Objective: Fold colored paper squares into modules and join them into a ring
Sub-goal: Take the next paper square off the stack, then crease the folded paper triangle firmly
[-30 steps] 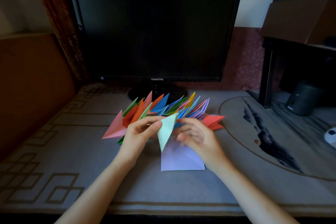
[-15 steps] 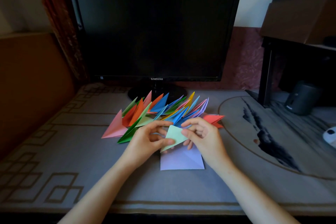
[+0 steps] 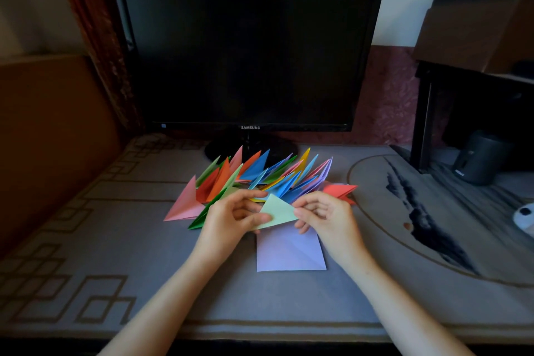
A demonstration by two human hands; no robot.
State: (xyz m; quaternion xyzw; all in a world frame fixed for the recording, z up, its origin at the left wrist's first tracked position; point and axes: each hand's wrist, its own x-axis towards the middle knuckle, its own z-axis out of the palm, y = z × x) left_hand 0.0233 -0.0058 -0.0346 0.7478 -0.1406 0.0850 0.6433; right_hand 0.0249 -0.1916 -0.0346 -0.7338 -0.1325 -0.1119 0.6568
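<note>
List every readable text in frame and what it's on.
"SAMSUNG": monitor, centre of the lower bezel.
Sticker at the left of the lower bezel: too small to read.
Label on the dark cylinder at right: blurred, unreadable.
Green paper held in the hands: no print visible.

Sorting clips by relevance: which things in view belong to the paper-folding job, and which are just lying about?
In the job:
- pale green folded piece, pinched by left hand and right hand
- lilac square, lying flat
- folded coloured modules, piled behind the hands

Lying about:
- monitor, screen dark
- dark speaker
- cardboard box
</note>
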